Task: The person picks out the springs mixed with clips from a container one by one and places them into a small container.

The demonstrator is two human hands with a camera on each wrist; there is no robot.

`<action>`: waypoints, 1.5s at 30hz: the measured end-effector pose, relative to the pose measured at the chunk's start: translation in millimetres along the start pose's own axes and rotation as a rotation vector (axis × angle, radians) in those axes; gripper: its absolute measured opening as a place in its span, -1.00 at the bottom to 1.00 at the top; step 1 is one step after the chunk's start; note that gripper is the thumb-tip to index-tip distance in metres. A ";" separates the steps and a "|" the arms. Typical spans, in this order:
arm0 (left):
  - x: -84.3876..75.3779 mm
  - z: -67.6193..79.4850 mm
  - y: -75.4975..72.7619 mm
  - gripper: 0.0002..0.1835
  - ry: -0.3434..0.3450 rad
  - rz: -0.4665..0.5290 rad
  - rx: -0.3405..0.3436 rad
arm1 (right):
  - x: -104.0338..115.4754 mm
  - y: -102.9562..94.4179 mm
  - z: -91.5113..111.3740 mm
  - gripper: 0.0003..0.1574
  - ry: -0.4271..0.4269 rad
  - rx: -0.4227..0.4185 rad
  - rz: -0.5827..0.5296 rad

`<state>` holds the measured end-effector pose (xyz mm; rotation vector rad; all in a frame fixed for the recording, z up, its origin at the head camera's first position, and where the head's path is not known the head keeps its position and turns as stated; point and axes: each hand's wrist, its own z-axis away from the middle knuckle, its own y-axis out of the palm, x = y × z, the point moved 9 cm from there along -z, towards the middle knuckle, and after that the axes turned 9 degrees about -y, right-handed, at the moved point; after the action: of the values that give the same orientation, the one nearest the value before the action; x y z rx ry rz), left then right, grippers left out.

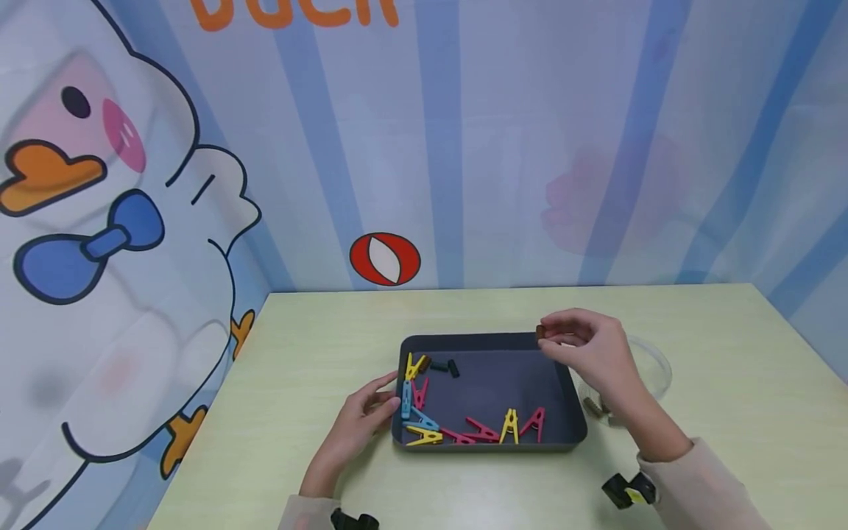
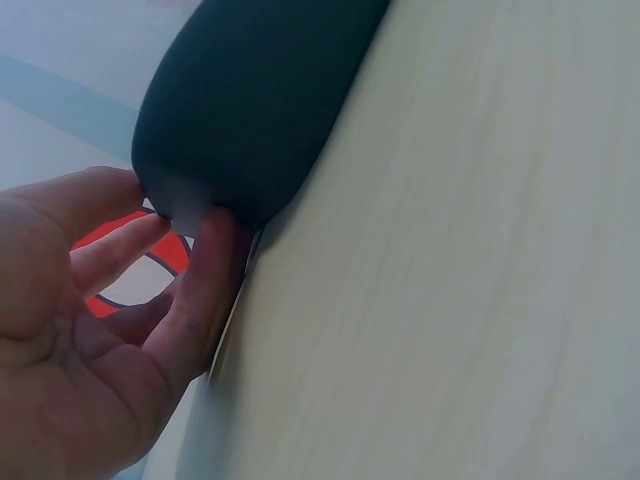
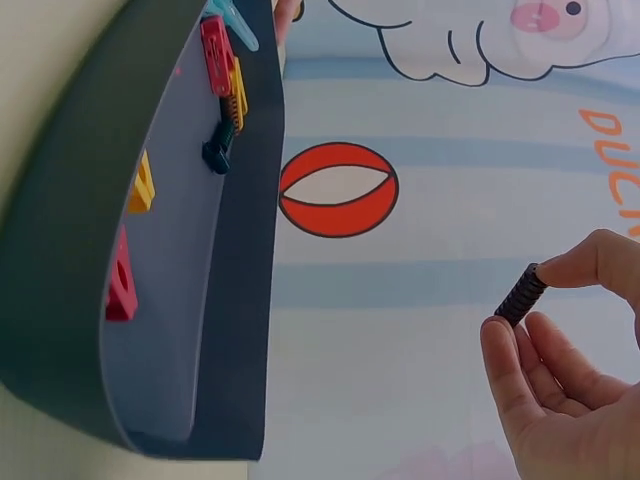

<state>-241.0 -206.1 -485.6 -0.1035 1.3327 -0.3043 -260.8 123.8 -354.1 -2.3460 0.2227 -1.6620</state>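
Note:
My right hand (image 1: 592, 353) pinches a small dark ribbed cylinder (image 3: 521, 295) between thumb and fingertips, raised above the tray's far right corner. My left hand (image 1: 361, 416) holds the left end of the dark grey tray (image 1: 490, 394), thumb and fingertips against its side and rim. Along the tray's left and front sides lie plastic clothespins: yellow (image 1: 509, 425), pink (image 1: 534, 424) and blue (image 1: 406, 400). Near the back left corner rest a brown cylinder (image 1: 425, 364) and two dark ones, one of them the short dark cylinder (image 1: 453, 368).
Right of the tray, partly behind my right forearm, stands a clear round container (image 1: 656, 361) with more brownish cylinders (image 1: 592, 407) in its lower part. The pale wooden table (image 1: 331, 346) meets a printed backdrop (image 1: 503, 184) at the back and left.

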 end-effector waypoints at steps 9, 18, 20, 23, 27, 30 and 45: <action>1.3 0.6 0.0 -0.45 -0.007 -0.001 0.003 | -5.5 -20.3 5.0 -0.53 -0.009 -0.023 0.022; 0.5 0.9 -0.3 -0.45 -0.003 -0.008 0.000 | -16.1 -43.7 11.0 -0.57 -0.034 -0.069 0.042; 0.2 1.0 -0.6 -0.45 -0.003 -0.008 0.000 | -18.3 -48.9 12.6 -0.57 -0.032 -0.080 0.043; -0.1 1.1 -1.0 -0.45 -0.004 -0.005 -0.001 | -22.1 -55.0 14.6 -0.56 -0.020 -0.091 0.045; 0.5 0.7 -0.9 -0.45 -0.009 -0.009 -0.004 | -26.0 -61.8 16.8 -0.56 -0.013 -0.098 0.085; 1.3 0.1 -0.2 -0.45 -0.009 -0.013 -0.003 | -29.3 -68.1 19.1 -0.55 -0.011 -0.102 0.118; 2.0 -0.9 0.2 -0.45 0.009 -0.011 0.002 | -47.2 -85.3 26.4 -0.56 0.012 -0.094 0.275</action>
<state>-241.5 -206.3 -487.7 -0.1083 1.3410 -0.3156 -253.8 221.2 -379.8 -2.2495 0.6085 -1.5622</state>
